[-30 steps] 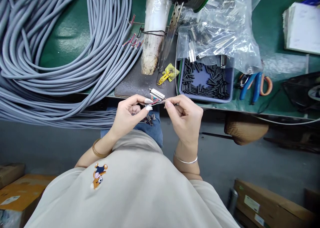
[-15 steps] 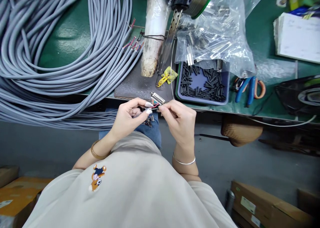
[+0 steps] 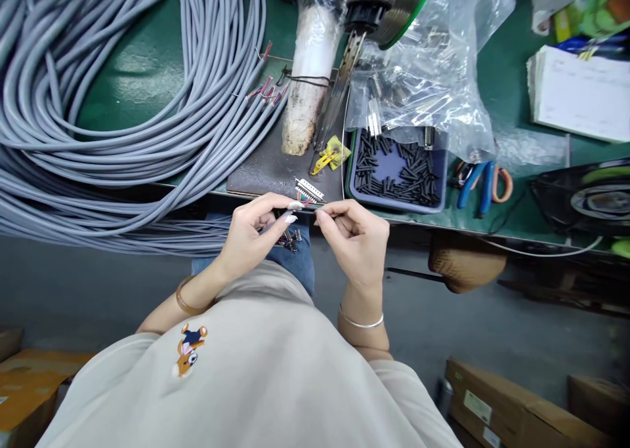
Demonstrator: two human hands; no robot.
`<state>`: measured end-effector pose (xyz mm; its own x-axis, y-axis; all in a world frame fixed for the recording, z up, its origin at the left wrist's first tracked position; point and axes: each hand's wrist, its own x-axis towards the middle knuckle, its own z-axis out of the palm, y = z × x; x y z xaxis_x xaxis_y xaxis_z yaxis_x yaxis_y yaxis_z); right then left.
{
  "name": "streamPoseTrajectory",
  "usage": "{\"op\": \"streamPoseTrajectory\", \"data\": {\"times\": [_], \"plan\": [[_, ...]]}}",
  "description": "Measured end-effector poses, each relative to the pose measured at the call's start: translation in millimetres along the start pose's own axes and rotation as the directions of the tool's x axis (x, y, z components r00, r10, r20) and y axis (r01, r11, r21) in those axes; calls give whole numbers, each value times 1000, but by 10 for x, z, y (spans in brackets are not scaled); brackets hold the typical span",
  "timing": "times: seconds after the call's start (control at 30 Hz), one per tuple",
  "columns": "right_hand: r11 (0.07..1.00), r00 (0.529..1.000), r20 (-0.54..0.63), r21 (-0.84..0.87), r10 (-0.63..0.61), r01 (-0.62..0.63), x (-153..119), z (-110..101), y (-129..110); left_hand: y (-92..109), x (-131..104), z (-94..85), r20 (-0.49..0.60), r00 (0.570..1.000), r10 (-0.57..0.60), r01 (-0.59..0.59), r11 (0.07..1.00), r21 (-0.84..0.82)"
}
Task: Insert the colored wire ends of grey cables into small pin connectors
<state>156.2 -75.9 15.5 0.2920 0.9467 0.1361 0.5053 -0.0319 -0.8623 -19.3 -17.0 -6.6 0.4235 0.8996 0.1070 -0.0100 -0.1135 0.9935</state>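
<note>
A metal multi-pin connector rests at the front edge of the dark mat, with thin coloured wires at its near side. My left hand pinches the wires between thumb and forefinger, just left of the connector. Across the small gap to my right hand runs a thin dark piece. My right thumb and forefinger are closed on its far end; whether it is a sleeve or a wire is too small to tell. Several more connectors lie on my lap below the hands.
Coiled grey cables cover the left side. A purple tray of short black tubes stands right of the mat. Behind are a plastic bag of connectors and a solder spool. Blue-handled pliers lie further right.
The white wire seen between my fingertips is replaced in view by a thin dark piece. My right hand has shifted very slightly right and the camera view has tilted a little.
</note>
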Motion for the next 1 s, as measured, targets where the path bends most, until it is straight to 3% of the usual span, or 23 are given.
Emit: {"op": "streamPoseTrajectory", "data": {"times": [0.17, 0.27, 0.37, 0.5, 0.8, 1.0], "plan": [[996, 997, 77, 89, 15, -22, -6, 32, -3, -11, 20, 8, 12, 991, 131, -132, 991, 37], [993, 998, -46, 112, 31, -25, -14, 17, -18, -8, 22, 23, -16, 986, 168, -167, 983, 79], [1000, 987, -156, 14, -23, 26, -16, -10, -24, -7, 16, 22, -36, 988, 151, -148, 985, 84], [989, 989, -85, -90, -121, 113, -4, 5, -10, -16, 10, 7, -30, 991, 128, -125, 989, 74], [998, 992, 119, 57, -47, 41, 22, 57, 23, -50, 18, 0, -47, 974, 220, -212, 969, 125], [981, 982, 31, -53, -185, 186, 1, 106, 14, -57, 7, 19, -42, 933, 359, -335, 902, 273]]}}
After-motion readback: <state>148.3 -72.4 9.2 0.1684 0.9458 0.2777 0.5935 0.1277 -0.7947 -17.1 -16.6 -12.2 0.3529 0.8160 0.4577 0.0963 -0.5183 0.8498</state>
